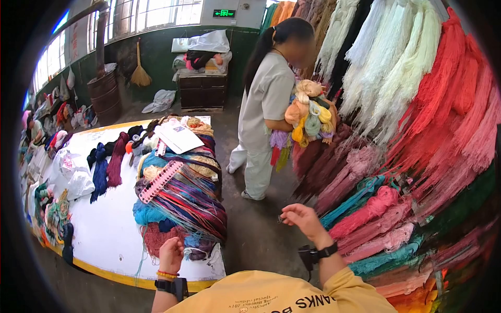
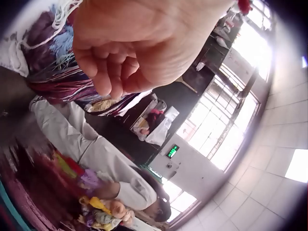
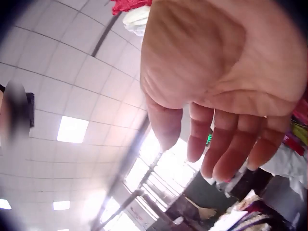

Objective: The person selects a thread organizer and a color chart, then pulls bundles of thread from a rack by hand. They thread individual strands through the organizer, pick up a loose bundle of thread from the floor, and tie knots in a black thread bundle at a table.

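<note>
Above the near end of the yarn heap (image 1: 180, 201) on the white table, my left hand (image 1: 171, 255) hovers with loosely curled fingers. The left wrist view shows that hand (image 2: 139, 43) with nothing visible in its grasp. My right hand (image 1: 305, 221) is raised over the floor, left of the hanging pink yarn (image 1: 373, 208). In the right wrist view the palm and slightly bent fingers of this hand (image 3: 216, 86) face the camera, empty. A pink notched strip (image 1: 160, 181) and white papers (image 1: 180, 136) lie on the heap.
A person (image 1: 266, 99) stands ahead, holding a bundle of coloured yarn skeins (image 1: 312, 117). White and red yarn hangs along the right. Dark skeins (image 1: 116, 161) and a white plastic bag (image 1: 73, 175) lie on the table (image 1: 112, 224). A brown cabinet (image 1: 202, 93) stands behind.
</note>
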The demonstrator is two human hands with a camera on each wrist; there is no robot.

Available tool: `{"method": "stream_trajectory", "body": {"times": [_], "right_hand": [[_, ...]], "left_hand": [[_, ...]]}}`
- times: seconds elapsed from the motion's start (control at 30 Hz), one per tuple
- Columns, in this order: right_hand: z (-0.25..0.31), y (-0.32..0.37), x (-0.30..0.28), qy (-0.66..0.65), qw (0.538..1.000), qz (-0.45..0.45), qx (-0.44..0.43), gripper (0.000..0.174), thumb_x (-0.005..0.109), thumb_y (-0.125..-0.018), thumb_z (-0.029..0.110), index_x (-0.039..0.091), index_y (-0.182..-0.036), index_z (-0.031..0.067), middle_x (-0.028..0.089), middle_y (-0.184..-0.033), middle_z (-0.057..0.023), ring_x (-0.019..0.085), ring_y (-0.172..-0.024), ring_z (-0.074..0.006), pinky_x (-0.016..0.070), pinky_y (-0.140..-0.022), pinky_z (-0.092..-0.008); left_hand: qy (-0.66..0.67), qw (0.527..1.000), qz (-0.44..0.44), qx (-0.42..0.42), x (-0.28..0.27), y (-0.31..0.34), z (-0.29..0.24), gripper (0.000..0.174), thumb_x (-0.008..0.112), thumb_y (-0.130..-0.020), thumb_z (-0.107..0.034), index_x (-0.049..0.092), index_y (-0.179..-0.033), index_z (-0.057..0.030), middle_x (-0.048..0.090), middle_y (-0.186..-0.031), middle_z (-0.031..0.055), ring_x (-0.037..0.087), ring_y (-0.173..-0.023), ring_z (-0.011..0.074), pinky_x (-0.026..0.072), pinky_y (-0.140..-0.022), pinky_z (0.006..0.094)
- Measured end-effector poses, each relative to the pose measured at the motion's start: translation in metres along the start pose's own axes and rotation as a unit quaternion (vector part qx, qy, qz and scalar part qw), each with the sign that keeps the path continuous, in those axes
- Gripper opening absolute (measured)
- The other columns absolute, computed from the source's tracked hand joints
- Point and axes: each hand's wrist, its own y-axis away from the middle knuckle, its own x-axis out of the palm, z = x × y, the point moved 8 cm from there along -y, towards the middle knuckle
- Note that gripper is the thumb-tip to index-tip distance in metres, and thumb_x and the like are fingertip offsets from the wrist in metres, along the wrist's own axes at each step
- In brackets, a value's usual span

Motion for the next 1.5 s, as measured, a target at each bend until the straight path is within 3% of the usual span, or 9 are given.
{"method": "stream_trajectory", "body": {"times": [0.17,0.27,0.4,0.6,0.97,1.07,1.2,1.3,1.5], "right_hand": [[0.139,0.061,0.007,0.004,0.97,0.194,-0.148,0.036,0.063,-0.082,0.02,0.055,-0.109,-0.0029,0.061,-0.098,-0.0091,0.057,-0.089,-0.0148,0.0455,-0.079,-0.0286],[0.204,0.109,0.028,0.047,0.867,0.406,-0.285,0.053,0.072,-0.073,0.034,0.056,-0.108,-0.0035,0.06,-0.102,-0.0122,0.057,-0.093,-0.0227,0.044,-0.081,-0.033],[0.277,0.157,0.064,0.129,0.744,0.509,-0.413,0.033,0.065,-0.079,0.029,0.063,-0.101,0.004,0.061,-0.099,-0.0174,0.059,-0.08,-0.0261,0.045,-0.066,-0.0339],[0.278,0.185,0.054,0.091,0.719,0.403,-0.559,0.03,0.059,-0.084,0.026,0.064,-0.108,0.0088,0.056,-0.109,-0.0202,0.058,-0.076,-0.0248,0.0429,-0.06,-0.0295],[0.29,0.175,0.012,0.214,0.682,0.348,-0.607,0.026,0.059,-0.081,0.017,0.065,-0.106,0.0081,0.062,-0.094,-0.0135,0.055,-0.063,-0.017,0.0394,-0.054,-0.0279],[0.305,0.15,-0.001,0.22,0.708,0.356,-0.569,0.026,0.06,-0.082,0.015,0.064,-0.107,0.0078,0.063,-0.094,-0.0132,0.057,-0.064,-0.0182,0.0403,-0.054,-0.0283],[0.321,0.097,-0.023,0.322,0.678,0.298,-0.59,0.026,0.068,-0.077,0.022,0.064,-0.1,0.0103,0.063,-0.093,-0.0139,0.061,-0.069,-0.0207,0.0436,-0.057,-0.0304],[0.334,0.043,-0.038,0.382,0.756,0.193,-0.495,0.014,0.069,-0.077,0.016,0.061,-0.076,0.0049,0.065,-0.077,-0.0102,0.061,-0.062,-0.0202,0.0455,-0.058,-0.029],[0.389,-0.128,-0.072,0.524,0.722,-0.032,-0.452,0.01,0.062,-0.079,0.012,0.061,-0.082,0.0025,0.061,-0.076,-0.0095,0.06,-0.07,-0.0234,0.0474,-0.062,-0.031]], "left_hand": [[-0.031,0.999,0.023,-0.022,0.052,-0.002,0.031,0.007,0.058,-0.083,-0.018,0.058,-0.087,-0.012,0.055,-0.072,-0.0012,0.052,-0.063,0.0124,0.0414,-0.058,0.0256],[-0.041,0.998,0.038,-0.036,0.077,-0.005,0.044,0.008,0.058,-0.083,-0.018,0.058,-0.087,-0.0115,0.056,-0.073,-0.0008,0.052,-0.063,0.0132,0.0413,-0.058,0.0264],[-0.037,0.998,0.045,-0.034,0.103,-0.002,0.056,0.009,0.054,-0.085,-0.013,0.059,-0.09,-0.007,0.057,-0.072,0.0022,0.054,-0.062,0.0143,0.0437,-0.057,0.0254],[-0.043,0.997,0.045,-0.042,0.125,0.006,0.075,0.008,0.054,-0.085,-0.012,0.059,-0.088,-0.0069,0.057,-0.072,0.002,0.054,-0.063,0.0137,0.0436,-0.058,0.0247],[-0.074,0.996,0.03,-0.047,0.151,-0.014,0.085,0.007,0.053,-0.085,-0.012,0.059,-0.088,-0.0079,0.058,-0.072,0.0016,0.054,-0.064,0.0138,0.0432,-0.059,0.0257],[-0.079,0.995,0.044,-0.044,0.161,-0.034,0.084,0.007,0.054,-0.085,-0.012,0.059,-0.088,-0.0082,0.058,-0.072,0.0014,0.054,-0.063,0.014,0.0432,-0.057,0.0258],[-0.067,0.996,0.026,-0.057,0.173,-0.07,0.079,0.005,0.056,-0.084,-0.012,0.058,-0.086,-0.0083,0.057,-0.07,0.0014,0.053,-0.061,0.0139,0.0425,-0.053,0.0236],[-0.044,0.998,0.005,-0.052,0.169,-0.113,0.072,0.006,0.058,-0.082,-0.013,0.057,-0.085,-0.0077,0.055,-0.069,0.0013,0.052,-0.059,0.0132,0.0419,-0.052,0.0223],[0.021,0.999,-0.001,-0.049,0.18,-0.199,0.031,0.009,0.057,-0.085,-0.015,0.06,-0.088,-0.0079,0.055,-0.07,-0.0005,0.05,-0.058,0.0098,0.0411,-0.048,0.0219]]}}
